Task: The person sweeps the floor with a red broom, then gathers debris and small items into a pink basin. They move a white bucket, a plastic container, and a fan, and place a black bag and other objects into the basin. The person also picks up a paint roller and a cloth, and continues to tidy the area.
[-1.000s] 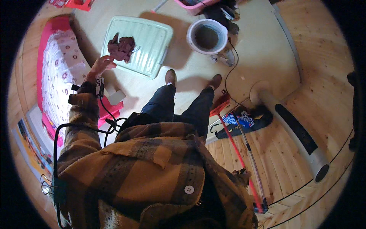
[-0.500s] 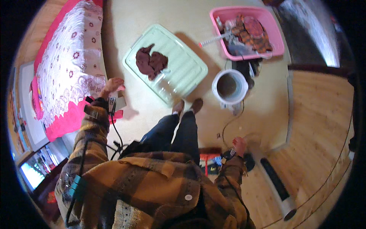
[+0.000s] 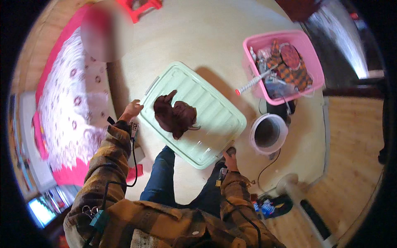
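Note:
A pale green storage box (image 3: 219, 109) with a ribbed lid lies before my legs. On the lid rests a crumpled dark maroon cloth (image 3: 175, 115); a thin pale curved thing sticks out beside it. My left hand (image 3: 132, 109) is at the lid's left corner, fingers slightly apart and reaching toward the rim. Whether they touch it I cannot make out. By the box's right end is my right hand (image 3: 230, 160), close to a dark shoe (image 3: 230, 151). Its fingers are largely hidden there.
Right of the box stands a white bucket (image 3: 255, 144) with dark contents. A pink tub (image 3: 281, 100) beyond holds cloths and a racket-shaped thing (image 3: 250, 84). A patterned bed cover (image 3: 74, 107) hangs at left. A red stool (image 3: 138, 10) stands far off, near a blurred patch.
Both hands have come inward to the box, my right hand from far out at the right. The box looks larger and lower in view. The clear container on the lid no longer shows plainly.

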`<state>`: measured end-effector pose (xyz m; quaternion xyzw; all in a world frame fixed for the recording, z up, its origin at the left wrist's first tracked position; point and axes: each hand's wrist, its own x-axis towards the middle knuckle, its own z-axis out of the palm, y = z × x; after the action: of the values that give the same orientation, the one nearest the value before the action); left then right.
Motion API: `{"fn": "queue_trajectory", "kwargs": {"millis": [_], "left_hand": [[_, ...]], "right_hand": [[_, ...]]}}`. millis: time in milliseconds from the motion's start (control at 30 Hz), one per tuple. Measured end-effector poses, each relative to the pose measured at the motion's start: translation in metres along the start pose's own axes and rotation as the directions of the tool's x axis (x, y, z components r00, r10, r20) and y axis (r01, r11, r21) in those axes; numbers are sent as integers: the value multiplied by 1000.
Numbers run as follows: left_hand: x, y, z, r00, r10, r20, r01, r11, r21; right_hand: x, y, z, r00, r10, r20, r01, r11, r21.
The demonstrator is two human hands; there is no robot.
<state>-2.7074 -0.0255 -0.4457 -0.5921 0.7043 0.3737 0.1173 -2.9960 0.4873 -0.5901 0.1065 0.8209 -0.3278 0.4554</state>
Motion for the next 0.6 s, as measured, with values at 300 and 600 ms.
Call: {"fn": "queue_trajectory", "kwargs": {"millis": [300,600], "left_hand": [[175,1,35,991,70,116,-55,990,-131],[132,18,45,987,61,151,-34,983,-180]], "right_hand": [[-35,-24,61,992,-60,-108,88,957,276],[-21,-17,56,987,-45,-156,114,875,471]]}}
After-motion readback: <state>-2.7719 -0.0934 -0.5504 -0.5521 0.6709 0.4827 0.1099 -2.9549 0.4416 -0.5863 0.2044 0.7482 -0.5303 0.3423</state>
